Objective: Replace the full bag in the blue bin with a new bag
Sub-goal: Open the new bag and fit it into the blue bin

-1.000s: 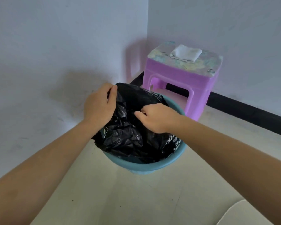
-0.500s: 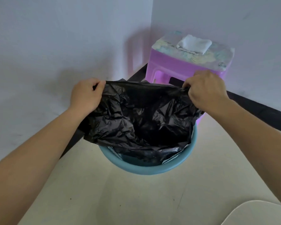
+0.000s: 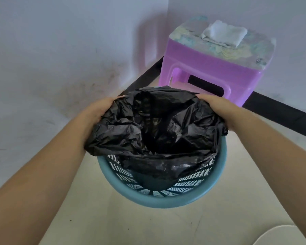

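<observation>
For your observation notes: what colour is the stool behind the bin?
Purple stool, clearest in the head view.

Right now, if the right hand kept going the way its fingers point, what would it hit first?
The right hand points up-left across the bag mouth, so probably the far edge of the bag, then the wall behind it. The stool sits further right; depth is unclear.

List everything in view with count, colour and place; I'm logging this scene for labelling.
bin bag: one, black, mouth spread open over the bin, near edge not over the rim
bin: one, blue, slotted walls, on the floor
stool: one, purple, in the corner behind the bin
cloth: one, white, folded, on the stool
left hand: gripping the bag's left edge
right hand: gripping the bag's right edge
</observation>
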